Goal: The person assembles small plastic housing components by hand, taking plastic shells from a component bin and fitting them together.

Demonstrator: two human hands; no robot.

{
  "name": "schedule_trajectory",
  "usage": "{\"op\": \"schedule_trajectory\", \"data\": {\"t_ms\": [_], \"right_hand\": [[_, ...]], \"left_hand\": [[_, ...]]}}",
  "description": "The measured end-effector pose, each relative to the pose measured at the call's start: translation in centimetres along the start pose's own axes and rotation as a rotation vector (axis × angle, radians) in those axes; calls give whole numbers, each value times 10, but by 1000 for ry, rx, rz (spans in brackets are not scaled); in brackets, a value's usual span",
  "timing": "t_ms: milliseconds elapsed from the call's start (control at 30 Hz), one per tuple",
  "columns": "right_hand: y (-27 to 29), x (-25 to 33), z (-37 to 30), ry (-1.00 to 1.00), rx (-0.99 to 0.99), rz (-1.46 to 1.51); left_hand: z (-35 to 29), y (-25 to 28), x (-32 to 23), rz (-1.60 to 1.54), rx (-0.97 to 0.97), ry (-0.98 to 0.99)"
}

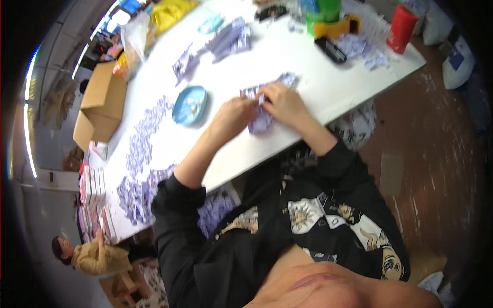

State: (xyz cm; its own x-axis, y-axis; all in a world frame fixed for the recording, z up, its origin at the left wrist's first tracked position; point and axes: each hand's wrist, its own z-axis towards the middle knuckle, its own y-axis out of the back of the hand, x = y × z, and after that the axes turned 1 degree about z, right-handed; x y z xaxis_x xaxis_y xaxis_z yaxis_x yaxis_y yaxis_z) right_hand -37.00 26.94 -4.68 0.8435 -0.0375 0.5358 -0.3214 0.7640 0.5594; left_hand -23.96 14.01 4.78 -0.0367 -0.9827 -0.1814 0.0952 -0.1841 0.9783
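Over the white table (318,77), my left hand (232,119) and my right hand (285,104) meet fingertip to fingertip. The fingers of both are closed in a pinch; what lies between them is too small and covered to make out. Beneath and around the fingertips is a small pile of purple-and-white printed slips (261,123), like paper or fabric labels. Left of my left hand stands a shallow blue dish (191,96) with something small and pale in it.
More slips (141,143) spread along the left side, with another heap (231,40) farther back. A black stapler-like object (330,50), a yellow tape dispenser (336,26) and a red cone-shaped spool (402,30) stand back right. A cardboard box (105,97) and a person (100,256) are left.
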Motion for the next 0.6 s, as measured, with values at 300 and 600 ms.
{"op": "schedule_trajectory", "data": {"t_ms": [300, 600], "right_hand": [[32, 6, -11, -303, -79, 558], [54, -4, -10, -270, -200, 305]], "left_hand": [[-52, -35, -49, -170, -517, 330], [-73, -67, -33, -324, -449, 439]]}}
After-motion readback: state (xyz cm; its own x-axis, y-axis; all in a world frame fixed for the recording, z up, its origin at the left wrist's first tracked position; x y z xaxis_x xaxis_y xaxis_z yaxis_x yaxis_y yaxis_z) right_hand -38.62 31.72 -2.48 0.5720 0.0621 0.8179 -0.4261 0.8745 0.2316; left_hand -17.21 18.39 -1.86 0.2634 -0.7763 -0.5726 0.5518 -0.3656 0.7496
